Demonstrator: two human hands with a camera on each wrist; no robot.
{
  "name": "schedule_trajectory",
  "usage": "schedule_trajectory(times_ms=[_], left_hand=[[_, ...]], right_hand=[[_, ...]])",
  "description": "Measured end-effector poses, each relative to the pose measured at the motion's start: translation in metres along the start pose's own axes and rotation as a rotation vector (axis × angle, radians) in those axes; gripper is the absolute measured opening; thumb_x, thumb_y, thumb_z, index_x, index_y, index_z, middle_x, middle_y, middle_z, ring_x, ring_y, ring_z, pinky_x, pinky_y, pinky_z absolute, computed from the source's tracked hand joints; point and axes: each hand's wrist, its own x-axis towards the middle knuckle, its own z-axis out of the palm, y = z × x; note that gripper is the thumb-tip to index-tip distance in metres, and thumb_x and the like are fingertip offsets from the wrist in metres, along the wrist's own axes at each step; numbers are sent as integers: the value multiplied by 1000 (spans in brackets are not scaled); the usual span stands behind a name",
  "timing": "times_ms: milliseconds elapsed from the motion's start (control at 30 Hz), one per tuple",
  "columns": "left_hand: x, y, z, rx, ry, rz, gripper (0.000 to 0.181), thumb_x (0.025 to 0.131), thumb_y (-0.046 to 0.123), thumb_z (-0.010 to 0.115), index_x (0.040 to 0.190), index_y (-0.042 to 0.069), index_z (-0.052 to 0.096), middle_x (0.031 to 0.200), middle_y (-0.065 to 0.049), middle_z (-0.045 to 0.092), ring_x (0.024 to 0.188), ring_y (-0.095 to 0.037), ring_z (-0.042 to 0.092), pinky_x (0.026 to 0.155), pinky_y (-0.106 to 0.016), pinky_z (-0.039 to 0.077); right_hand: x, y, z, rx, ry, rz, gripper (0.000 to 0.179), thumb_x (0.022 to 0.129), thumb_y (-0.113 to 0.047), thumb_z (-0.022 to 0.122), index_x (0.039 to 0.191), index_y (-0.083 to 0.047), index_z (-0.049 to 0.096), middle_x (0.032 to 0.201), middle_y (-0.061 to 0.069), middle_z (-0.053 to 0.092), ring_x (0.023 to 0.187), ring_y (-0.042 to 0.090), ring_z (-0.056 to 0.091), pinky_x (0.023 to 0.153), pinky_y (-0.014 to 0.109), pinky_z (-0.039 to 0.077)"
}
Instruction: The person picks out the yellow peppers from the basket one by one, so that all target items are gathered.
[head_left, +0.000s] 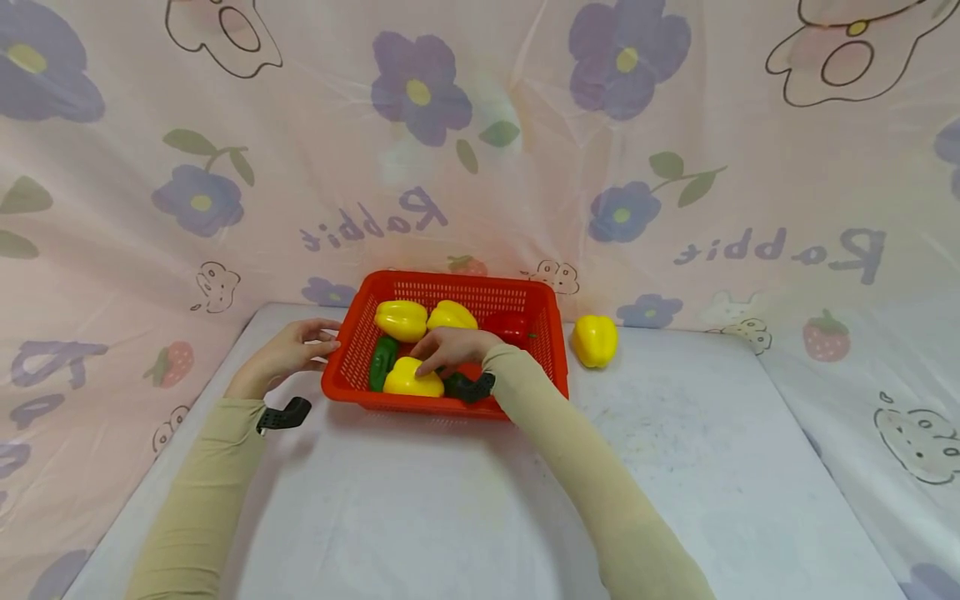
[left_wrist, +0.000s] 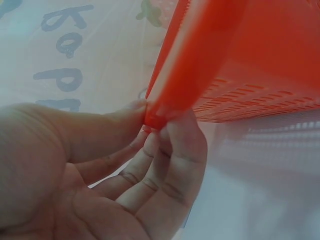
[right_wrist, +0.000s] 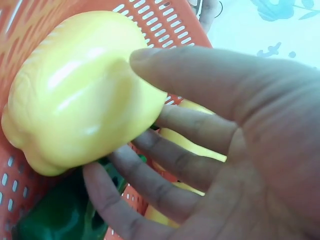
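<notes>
In the head view, a red plastic basket (head_left: 558, 358) with slotted walls stands at the back of the table. My left hand (head_left: 288, 354) is at its left end; the left wrist view has thumb and fingers pinching the rim (left_wrist: 175, 75). Inside the basket, my right hand (head_left: 453, 343) holds a yellow bell pepper (head_left: 411, 380) near the front wall. Its thumb lies on one side of this pepper (right_wrist: 80, 90) and the fingertips on the other. A green pepper (head_left: 382, 363) lies left of it, and another green pepper (right_wrist: 57, 212) shows below it in the right wrist view.
Two more yellow bell peppers, one at the back left (head_left: 401, 321) and one beside it (head_left: 452, 314), share the basket with a red pepper (head_left: 506, 327). Outside, a yellow bell pepper (head_left: 595, 340) sits to the right. A printed curtain (head_left: 517, 200) hangs behind the white table (head_left: 420, 500).
</notes>
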Motion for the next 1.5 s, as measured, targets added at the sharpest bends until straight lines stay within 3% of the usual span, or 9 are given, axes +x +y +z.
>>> schedule_trajectory(times_ms=[467, 800, 1133, 1500], left_hand=[[-2, -3, -2, -9, 3, 4, 49, 98, 11, 55, 138, -9, 35, 118, -27, 49, 92, -22, 61, 78, -35, 55], [-2, -1, -2, -5, -3, 14, 48, 98, 11, 55, 137, -10, 36, 116, -27, 49, 92, -24, 61, 77, -35, 56], [0, -3, -2, -20, -14, 13, 50, 98, 11, 54, 139, -11, 33, 118, -27, 48, 91, -24, 63, 77, -35, 55], [1, -2, -1, 3, -5, 9, 49, 98, 11, 55, 138, -10, 35, 119, -28, 49, 92, -23, 62, 77, -34, 56]], right_hand=[[0, -3, -1, 7, 4, 8, 35, 90, -12, 68, 121, -9, 53, 122, 9, 52, 110, 21, 51, 90, 43, 50], [-2, -5, -2, 99, 1, -1, 34, 88, -11, 70, 117, -7, 51, 123, 11, 52, 112, 23, 52, 93, 47, 48], [-1, -2, -2, 94, 13, 23, 35, 88, -13, 71, 113, -5, 49, 116, 12, 53, 101, 21, 56, 92, 46, 48], [-1, 1, -5, 15, -12, 18, 63, 87, -23, 73, 140, -8, 44, 132, 8, 49, 120, 22, 47, 99, 43, 43]])
